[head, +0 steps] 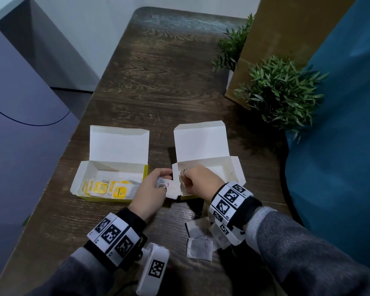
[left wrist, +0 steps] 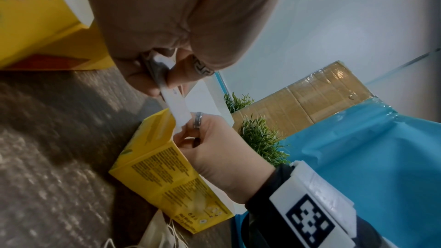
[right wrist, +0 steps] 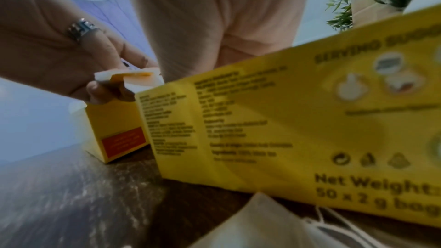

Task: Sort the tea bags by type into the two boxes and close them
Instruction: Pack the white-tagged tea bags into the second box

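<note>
Two yellow boxes stand open on the wooden table. The left box [head: 81, 178] holds several yellow-tagged tea bags [head: 120, 192]; what lies inside the right box [head: 237, 171] is hidden by my hand. Between the boxes my left hand [head: 158, 184] pinches a white tea bag with a purple mark [head: 170, 189]. My right hand [head: 188, 180] pinches its other end at the right box's left flap. In the left wrist view the tea bag [left wrist: 177, 108] stretches between both hands. Loose white tea bags [head: 200, 247] lie near my right wrist.
Two potted plants [head: 280, 92] and a cardboard box [head: 286, 28] stand at the table's right, beside a blue cushion [head: 340, 146]. A purple-grey surface [head: 19, 124] borders the left edge. Bare wood stretches beyond the boxes.
</note>
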`<state>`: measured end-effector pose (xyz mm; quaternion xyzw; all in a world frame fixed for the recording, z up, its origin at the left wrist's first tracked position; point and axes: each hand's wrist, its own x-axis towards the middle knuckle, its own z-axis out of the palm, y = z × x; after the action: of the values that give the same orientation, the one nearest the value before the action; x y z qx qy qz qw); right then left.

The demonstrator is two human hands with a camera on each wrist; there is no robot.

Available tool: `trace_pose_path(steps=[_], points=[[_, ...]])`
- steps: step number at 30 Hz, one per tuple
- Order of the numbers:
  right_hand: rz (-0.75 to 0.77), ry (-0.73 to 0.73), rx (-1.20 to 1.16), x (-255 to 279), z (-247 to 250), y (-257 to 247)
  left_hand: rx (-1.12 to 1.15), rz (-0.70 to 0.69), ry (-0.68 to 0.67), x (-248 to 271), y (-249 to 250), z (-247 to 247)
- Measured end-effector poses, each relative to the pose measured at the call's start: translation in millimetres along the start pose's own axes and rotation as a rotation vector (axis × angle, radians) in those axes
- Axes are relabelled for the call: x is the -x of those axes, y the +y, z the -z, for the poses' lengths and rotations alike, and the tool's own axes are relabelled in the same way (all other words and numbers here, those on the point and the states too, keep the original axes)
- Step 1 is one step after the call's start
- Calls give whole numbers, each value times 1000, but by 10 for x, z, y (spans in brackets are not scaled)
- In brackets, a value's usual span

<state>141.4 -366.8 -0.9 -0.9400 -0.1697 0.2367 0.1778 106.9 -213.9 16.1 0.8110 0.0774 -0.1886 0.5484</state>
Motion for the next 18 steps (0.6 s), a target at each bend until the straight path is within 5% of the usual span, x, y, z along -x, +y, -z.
trace_pose_path(steps=[4,8,10,13,18], points=[[14,-48,-36,3,31,15,-78,-35,13,13,24,20],[-66,143,-250,121,298,57,-107,-125,117,59,108,66],[-85,172,-551,216,406,41,1,-189,159,55,155,75],[-56,-13,-993,323,431,13,255,-198,173,40,230,48],[-25,30,-1072,419,393,55,457,-138,107,23,307,-18]])
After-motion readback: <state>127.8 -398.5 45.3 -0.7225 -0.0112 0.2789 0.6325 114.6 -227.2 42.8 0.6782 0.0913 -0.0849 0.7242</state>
